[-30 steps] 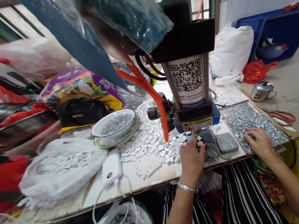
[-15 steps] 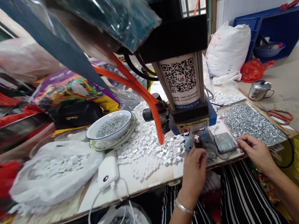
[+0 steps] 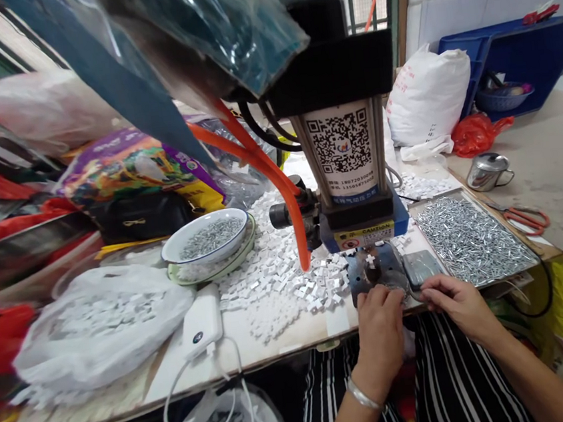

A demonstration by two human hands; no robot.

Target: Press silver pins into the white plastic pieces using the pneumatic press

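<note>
My left hand, a bangle on its wrist, reaches to the front of the press base. Its fingers are bent together, and whatever they hold is hidden. Thumb and forefinger of my right hand are pinched just in front of a flat grey box; anything between them is too small to make out. On the post of the pneumatic press sits a small white cross-shaped piece. A metal tray of small metal pins lies beyond my right hand.
Loose white pieces cover the table left of the press. A white power bank with a cable lies near the front edge. Further left are an enamel bowl of pins and a plastic bag. Scissors and a metal mug stand right.
My right hand has moved left and nearer, from the tray's edge to the front of the grey box. My left hand has shifted slightly right and lower, toward my right hand.
</note>
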